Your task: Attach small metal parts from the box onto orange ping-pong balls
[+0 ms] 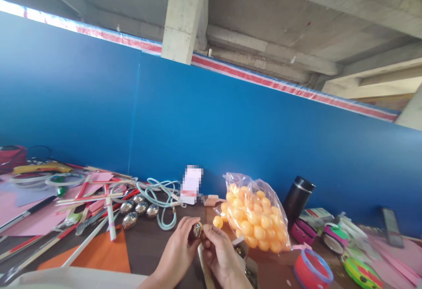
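Note:
My left hand (178,249) is closed round a shiny metallic ball (197,230), which looks like a jingle bell. Close against its right side, my right hand (220,251) has thumb and fingers pinched together; what they grip is too small to make out. Beneath my right hand is an open cardboard box (252,268) holding more shiny balls, partly hidden by the hand. To the left, several silver balls (141,208) lie loose on the dark table (148,248).
A clear bag of orange balls (255,218) sits right of my hands, with a black flask (300,199) behind. Pale blue cord (168,218) and a propped phone (191,185) stand ahead. Sticks and orange felt (99,249) crowd the left; a red tambourine-like ring (311,269) lies right.

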Available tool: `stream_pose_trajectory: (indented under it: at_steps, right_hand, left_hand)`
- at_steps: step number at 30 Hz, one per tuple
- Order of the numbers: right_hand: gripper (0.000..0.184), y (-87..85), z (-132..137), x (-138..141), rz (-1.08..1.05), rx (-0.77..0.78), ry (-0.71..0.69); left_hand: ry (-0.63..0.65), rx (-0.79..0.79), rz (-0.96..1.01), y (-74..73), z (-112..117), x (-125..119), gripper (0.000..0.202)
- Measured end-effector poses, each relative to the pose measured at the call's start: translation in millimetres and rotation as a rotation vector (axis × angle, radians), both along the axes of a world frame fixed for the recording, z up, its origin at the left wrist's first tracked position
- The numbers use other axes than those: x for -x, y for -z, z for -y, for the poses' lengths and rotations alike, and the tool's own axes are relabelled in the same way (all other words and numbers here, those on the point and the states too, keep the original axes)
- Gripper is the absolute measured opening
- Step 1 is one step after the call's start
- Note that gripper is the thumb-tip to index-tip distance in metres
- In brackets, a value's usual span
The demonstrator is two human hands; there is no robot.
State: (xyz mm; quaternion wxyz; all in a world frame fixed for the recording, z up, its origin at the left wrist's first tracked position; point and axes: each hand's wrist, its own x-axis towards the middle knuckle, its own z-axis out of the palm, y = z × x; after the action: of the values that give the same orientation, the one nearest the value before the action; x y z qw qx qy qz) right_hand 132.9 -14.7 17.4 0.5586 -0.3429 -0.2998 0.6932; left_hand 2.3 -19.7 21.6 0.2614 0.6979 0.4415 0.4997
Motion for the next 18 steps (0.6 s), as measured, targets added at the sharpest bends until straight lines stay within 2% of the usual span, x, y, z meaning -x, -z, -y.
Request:
stream_pose_trajectory:
  at_steps: [18]
  right_hand:
    - [0.014,-4.2,4.1,0.9,0.115,-0.045,-0.016]
  left_hand:
    - [0.021,-0.01,-0.017,3.6,-1.1,0.6,0.036]
